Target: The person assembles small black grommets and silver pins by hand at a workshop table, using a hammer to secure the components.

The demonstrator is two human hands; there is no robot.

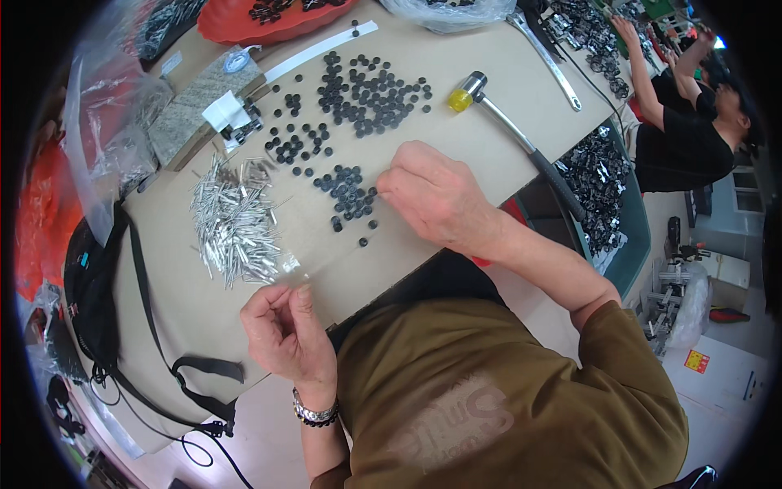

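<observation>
My left hand is at the table's near edge, thumb and fingers pinched together. Whatever lies between its fingertips is too small to make out. Just beyond it are a small shiny clear piece and a heap of thin silver metal pins. My right hand is curled closed over the table, its fingertips beside a cluster of small round black pieces. Anything it may hold is hidden. Farther back, more of these black pieces are spread in a loose group.
A hammer with a yellow face lies at the right; a wrench is behind it. A red bowl stands at the back. A stone block, black bag and strap occupy the left. A green bin holds black parts.
</observation>
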